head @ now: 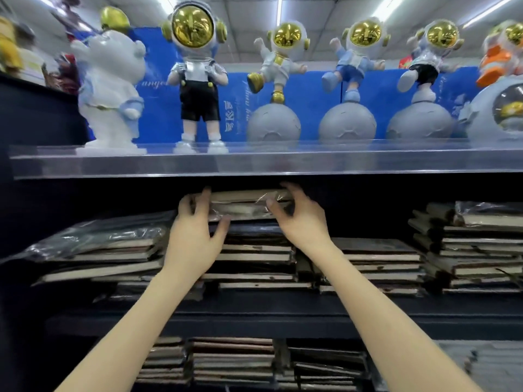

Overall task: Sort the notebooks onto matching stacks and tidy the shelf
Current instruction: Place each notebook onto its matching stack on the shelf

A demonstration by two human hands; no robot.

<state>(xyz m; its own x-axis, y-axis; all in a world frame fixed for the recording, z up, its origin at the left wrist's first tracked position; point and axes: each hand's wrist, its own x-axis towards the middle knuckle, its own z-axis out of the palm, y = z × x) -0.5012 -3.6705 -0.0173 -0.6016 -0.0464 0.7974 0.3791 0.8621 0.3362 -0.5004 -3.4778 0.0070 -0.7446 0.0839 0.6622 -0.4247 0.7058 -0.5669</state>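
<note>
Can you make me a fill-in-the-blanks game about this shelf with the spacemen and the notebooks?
The left hand and right hand both grip wrapped ____ above the middle stack.
The astronaut figurines have ____ visors.
____ astronauts balance on grey balls.
Missing words: notebooks; gold; three.

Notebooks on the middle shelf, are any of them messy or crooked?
Yes. The left stack is messy: it slants, its edges stick out unevenly, and loose plastic wrap flops off its top. The far right stack has jagged edges too.
</note>
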